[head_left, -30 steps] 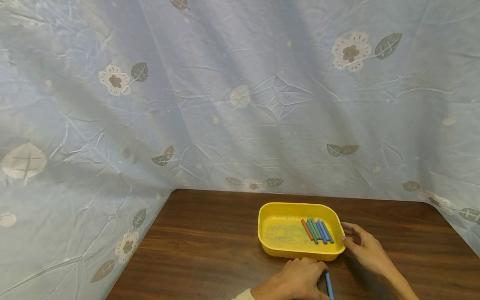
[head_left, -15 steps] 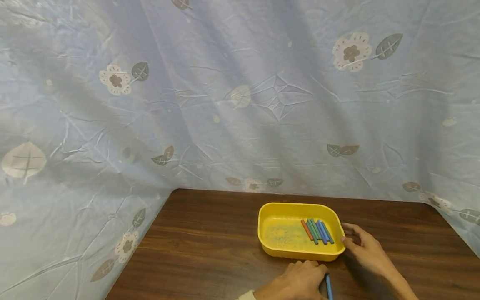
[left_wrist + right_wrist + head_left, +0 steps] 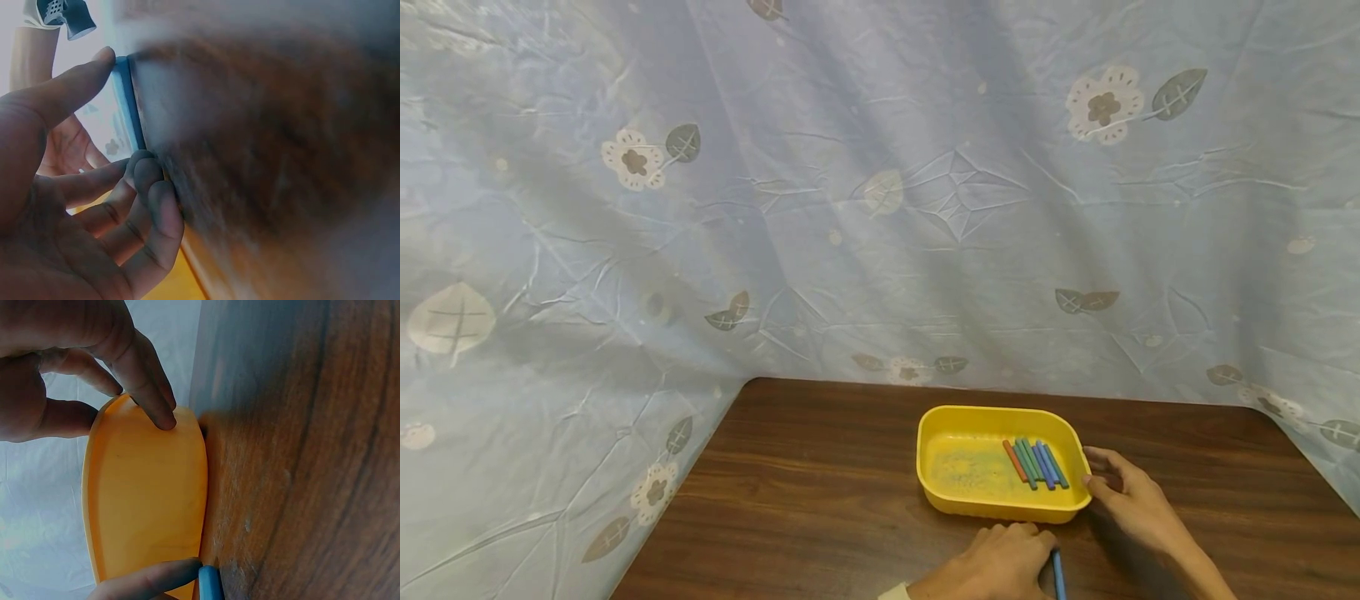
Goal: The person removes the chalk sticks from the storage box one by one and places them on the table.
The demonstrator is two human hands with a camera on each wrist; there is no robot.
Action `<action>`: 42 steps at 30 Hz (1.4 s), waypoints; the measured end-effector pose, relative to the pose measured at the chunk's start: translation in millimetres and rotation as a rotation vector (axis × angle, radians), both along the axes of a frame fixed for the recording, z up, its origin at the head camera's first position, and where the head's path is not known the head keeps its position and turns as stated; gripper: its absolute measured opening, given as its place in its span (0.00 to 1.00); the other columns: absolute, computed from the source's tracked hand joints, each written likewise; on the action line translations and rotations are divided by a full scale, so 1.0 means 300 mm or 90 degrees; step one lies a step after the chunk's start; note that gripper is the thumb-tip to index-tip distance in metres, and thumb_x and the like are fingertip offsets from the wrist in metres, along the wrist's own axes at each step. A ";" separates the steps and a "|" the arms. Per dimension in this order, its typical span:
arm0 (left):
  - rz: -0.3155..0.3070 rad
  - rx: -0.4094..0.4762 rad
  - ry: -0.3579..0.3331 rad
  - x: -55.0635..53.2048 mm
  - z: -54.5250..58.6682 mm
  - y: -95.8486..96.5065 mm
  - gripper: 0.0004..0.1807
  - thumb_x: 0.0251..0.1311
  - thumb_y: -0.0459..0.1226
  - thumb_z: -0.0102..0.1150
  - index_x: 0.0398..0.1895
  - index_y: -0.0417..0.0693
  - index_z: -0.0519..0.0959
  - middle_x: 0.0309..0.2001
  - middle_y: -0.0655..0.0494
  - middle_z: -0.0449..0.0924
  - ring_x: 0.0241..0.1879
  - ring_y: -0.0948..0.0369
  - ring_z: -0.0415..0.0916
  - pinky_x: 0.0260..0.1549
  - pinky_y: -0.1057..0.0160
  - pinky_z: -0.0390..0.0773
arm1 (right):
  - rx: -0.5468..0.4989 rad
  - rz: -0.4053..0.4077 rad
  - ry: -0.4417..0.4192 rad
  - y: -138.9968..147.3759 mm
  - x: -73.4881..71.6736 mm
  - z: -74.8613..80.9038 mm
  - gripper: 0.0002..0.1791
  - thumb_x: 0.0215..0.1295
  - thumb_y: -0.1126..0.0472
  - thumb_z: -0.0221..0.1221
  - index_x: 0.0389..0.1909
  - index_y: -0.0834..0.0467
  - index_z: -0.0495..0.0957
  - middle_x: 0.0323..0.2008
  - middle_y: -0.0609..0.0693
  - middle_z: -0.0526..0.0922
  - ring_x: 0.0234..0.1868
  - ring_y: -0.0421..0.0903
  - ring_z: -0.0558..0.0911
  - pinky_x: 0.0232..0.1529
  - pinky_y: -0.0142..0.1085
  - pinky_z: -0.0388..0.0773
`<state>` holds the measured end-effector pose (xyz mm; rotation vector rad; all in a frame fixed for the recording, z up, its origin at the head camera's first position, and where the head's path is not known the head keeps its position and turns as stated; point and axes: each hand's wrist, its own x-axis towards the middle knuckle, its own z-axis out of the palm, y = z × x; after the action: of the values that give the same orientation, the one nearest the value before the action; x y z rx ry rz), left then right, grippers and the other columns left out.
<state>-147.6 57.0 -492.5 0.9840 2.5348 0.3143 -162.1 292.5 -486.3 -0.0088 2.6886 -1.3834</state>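
A blue chalk stick (image 3: pixel 1058 575) lies on the table in front of the tray, cut off by the head view's lower edge. My left hand (image 3: pixel 1000 558) holds it; in the left wrist view the thumb meets one end of the chalk stick (image 3: pixel 129 103) and curled fingers meet the other. The yellow tray (image 3: pixel 1000 507) stands beyond that hand. At the tray's right end, my right hand (image 3: pixel 1138 504) grips it, thumb on the rim and fingers along the outer wall (image 3: pixel 147 500). Several chalk sticks, orange-red (image 3: pixel 1015 461), green and blue (image 3: pixel 1045 464), lie in the tray's right half.
The dark wooden table (image 3: pixel 797 483) extends left and right of the tray. Behind it and along the left side hangs a pale flowered cloth (image 3: pixel 955 275). Coloured smudges mark the tray's floor.
My left hand has shifted slightly toward me and to the right, with the blue chalk stick. The right hand and the tray keep their places.
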 end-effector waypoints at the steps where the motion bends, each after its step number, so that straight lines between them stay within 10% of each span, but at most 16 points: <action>1: -0.002 -0.004 -0.001 -0.002 0.000 0.000 0.29 0.63 0.57 0.75 0.66 0.65 0.80 0.53 0.68 0.84 0.42 0.70 0.80 0.43 0.64 0.82 | 0.001 0.000 0.000 0.000 0.000 0.000 0.36 0.84 0.51 0.56 0.80 0.67 0.60 0.70 0.71 0.76 0.64 0.63 0.83 0.51 0.42 0.88; 16: -0.036 0.031 0.068 0.015 0.034 0.007 0.35 0.60 0.65 0.73 0.69 0.69 0.79 0.54 0.74 0.83 0.37 0.74 0.78 0.31 0.69 0.77 | 0.000 0.001 0.009 0.005 0.002 -0.003 0.35 0.84 0.52 0.56 0.80 0.68 0.59 0.69 0.71 0.76 0.63 0.62 0.84 0.50 0.41 0.88; 22: -0.021 0.024 0.052 0.012 0.058 0.013 0.35 0.61 0.65 0.73 0.70 0.70 0.78 0.62 0.76 0.80 0.46 0.75 0.80 0.40 0.67 0.81 | 0.002 0.004 0.020 0.008 0.002 -0.009 0.35 0.84 0.52 0.56 0.80 0.68 0.59 0.68 0.71 0.77 0.63 0.63 0.84 0.51 0.43 0.88; 30: -0.036 0.042 0.142 0.015 0.088 0.005 0.37 0.59 0.66 0.72 0.71 0.70 0.77 0.67 0.77 0.78 0.58 0.75 0.79 0.44 0.69 0.82 | -0.004 0.005 0.019 0.007 0.002 -0.012 0.35 0.85 0.53 0.56 0.80 0.69 0.59 0.68 0.72 0.77 0.62 0.62 0.85 0.53 0.44 0.88; 42: 0.019 0.071 0.136 -0.016 0.139 0.006 0.37 0.61 0.69 0.69 0.71 0.72 0.77 0.51 0.77 0.84 0.37 0.77 0.77 0.31 0.71 0.77 | -0.020 0.013 0.016 0.006 -0.002 -0.024 0.35 0.85 0.54 0.55 0.81 0.69 0.58 0.69 0.73 0.76 0.62 0.63 0.85 0.52 0.44 0.88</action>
<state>-152.4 58.9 -450.7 1.0736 2.7525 0.3808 -162.8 294.4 -493.5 -0.0576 2.6790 -1.4296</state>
